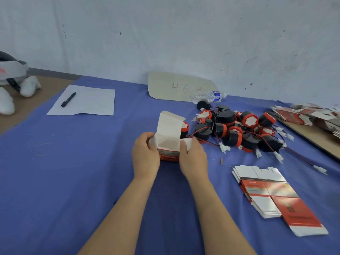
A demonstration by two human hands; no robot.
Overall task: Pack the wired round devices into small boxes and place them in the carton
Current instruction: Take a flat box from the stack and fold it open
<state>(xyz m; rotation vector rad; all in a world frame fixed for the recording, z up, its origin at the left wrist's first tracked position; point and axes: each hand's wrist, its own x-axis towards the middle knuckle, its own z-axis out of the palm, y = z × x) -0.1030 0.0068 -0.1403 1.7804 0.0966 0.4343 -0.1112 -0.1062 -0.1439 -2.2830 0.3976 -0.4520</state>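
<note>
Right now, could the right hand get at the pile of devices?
Probably yes: the pile lies just beyond the right hand, nothing between, though that hand pinches a flap of the box.

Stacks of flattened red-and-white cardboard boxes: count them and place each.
2. The near stack lies fanned on the blue cloth at right; the far stack sits on the brown board at the right edge, possibly continuing out of view.

The head camera looks forward and down, close over the table (82, 172), toward the wall (165, 34).
</note>
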